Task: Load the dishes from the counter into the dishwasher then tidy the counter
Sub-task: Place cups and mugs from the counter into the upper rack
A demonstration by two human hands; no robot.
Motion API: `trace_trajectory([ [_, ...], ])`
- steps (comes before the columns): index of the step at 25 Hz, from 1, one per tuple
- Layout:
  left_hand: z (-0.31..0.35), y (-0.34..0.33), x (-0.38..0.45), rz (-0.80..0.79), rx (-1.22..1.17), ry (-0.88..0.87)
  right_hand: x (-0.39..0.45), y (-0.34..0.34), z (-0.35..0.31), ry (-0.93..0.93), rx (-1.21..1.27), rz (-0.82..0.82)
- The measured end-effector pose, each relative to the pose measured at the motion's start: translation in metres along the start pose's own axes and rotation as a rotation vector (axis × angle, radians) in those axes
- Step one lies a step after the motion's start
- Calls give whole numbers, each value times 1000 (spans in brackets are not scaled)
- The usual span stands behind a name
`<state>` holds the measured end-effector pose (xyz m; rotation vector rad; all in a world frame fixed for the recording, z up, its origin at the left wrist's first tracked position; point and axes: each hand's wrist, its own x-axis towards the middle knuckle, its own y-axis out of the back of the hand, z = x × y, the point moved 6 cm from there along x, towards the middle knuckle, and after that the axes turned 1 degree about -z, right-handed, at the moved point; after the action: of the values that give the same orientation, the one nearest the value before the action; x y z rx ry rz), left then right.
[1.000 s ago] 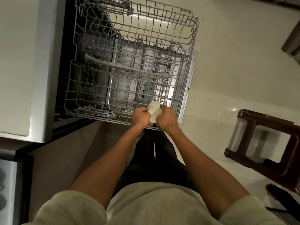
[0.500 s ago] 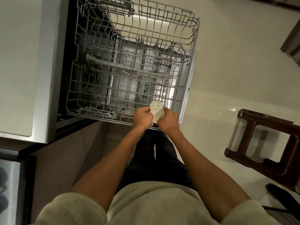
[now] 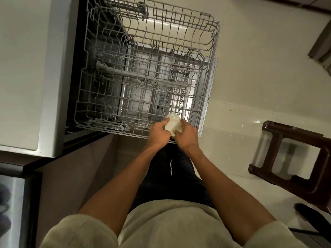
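both hands, left hand (image 3: 158, 132) and right hand (image 3: 187, 134), gripped the white cup (image 3: 172, 125) at the near edge of the dishwasher's wire rack (image 3: 111, 97).

The small white ceramic cup (image 3: 172, 124) is largely covered by the left hand (image 3: 159, 134) and right hand (image 3: 187, 136) curled round it, so its mouth and any pattern cannot be made out. The dark brown plastic stool (image 3: 293, 158) is cut off by the right edge. The grey wire dishwasher rack (image 3: 143, 76) runs past the top edge, and its near right corner lies hidden behind the hands.
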<state>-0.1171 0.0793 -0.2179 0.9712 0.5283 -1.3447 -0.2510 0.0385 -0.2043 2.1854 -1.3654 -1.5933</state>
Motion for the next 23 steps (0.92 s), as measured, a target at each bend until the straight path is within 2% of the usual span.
trace_trajectory([
  [7, 8, 3, -9, -135, -96, -70, 13, 11, -2, -137, -17, 28],
  [9, 10, 6, -11, -78, -30, -91, 15, 10, -4, -139, -31, 17],
  [12, 10, 3, -15, -31, 110, -126, 11, 10, -11, -40, -80, 11],
  [14, 12, 1, -15, -42, 173, -125, 7, 6, -9, -3, -119, -5],
  [23, 14, -1, -14, -93, 270, -138, 19, 7, -7, -48, -113, -17],
])
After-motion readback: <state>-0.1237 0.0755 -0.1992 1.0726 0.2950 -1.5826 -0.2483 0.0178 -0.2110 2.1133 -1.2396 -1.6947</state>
